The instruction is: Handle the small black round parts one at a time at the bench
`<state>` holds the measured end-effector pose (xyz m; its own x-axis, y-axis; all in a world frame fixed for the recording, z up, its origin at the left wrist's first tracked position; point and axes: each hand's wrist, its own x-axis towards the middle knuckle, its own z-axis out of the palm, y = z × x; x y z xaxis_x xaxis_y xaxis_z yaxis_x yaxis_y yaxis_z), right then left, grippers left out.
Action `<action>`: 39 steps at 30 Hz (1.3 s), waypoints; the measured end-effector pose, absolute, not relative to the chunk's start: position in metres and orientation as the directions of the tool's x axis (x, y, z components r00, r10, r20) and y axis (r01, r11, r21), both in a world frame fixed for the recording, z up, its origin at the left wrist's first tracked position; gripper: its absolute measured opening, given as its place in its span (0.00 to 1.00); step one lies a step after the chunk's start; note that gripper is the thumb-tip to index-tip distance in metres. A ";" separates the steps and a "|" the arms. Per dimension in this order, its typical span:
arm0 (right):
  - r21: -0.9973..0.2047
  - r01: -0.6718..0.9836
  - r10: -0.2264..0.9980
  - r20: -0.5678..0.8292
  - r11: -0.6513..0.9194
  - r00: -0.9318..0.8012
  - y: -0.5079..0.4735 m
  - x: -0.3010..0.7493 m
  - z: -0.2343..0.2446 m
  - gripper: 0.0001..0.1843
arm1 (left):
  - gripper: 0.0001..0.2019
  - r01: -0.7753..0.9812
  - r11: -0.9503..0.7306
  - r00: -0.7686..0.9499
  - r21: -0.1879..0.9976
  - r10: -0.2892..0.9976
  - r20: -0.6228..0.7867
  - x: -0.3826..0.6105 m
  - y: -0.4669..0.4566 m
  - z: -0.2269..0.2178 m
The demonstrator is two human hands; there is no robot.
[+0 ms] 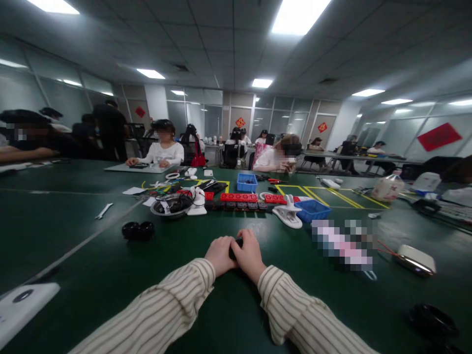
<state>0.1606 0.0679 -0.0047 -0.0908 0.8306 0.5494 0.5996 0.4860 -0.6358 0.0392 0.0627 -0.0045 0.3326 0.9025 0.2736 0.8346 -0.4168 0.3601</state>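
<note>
Both hands meet over the green table (177, 260), low in the middle of the view. A small black object (236, 249) shows between them, mostly covered, so its kind cannot be made out. My left hand (221, 254) is closed around its left side with the fingers bent. From the other side my right hand (250, 254) wraps it, thumb against the left hand. Striped sleeves reach up to both wrists. Beyond the hands lies a row of red and black socket-like blocks (239, 197), flanked by a white clip base (289, 214).
A round tray (171, 205) of black cables and a black glossy item (137, 230) lie to the left, with a wrench (103, 211) farther out. Blue bins (312, 210) and a cream-coloured device (416, 260) are to the right. Several people sit at tables behind.
</note>
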 end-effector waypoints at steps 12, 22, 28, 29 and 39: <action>-0.590 0.479 0.756 0.563 0.650 -0.333 0.068 0.172 0.005 0.08 | 0.15 0.724 -0.567 0.534 0.393 0.821 0.202 0.025 0.092 -0.002; -0.608 0.506 0.782 0.563 0.611 -0.267 0.067 0.174 0.003 0.10 | 0.24 0.700 -0.577 0.545 0.420 0.812 0.208 0.026 0.089 -0.005; -0.629 0.596 0.846 0.502 0.499 -0.180 0.071 0.170 -0.003 0.12 | 0.20 0.740 -0.518 0.458 0.429 0.855 0.242 0.031 0.083 -0.004; -0.629 0.604 0.852 0.493 0.490 -0.177 0.071 0.170 -0.003 0.12 | 0.17 0.744 -0.513 0.450 0.429 0.859 0.245 0.031 0.082 -0.004; -0.587 0.537 0.792 0.512 0.606 -0.333 0.062 0.170 0.007 0.09 | 0.17 0.665 -0.568 0.538 0.485 0.815 0.217 0.020 0.093 -0.008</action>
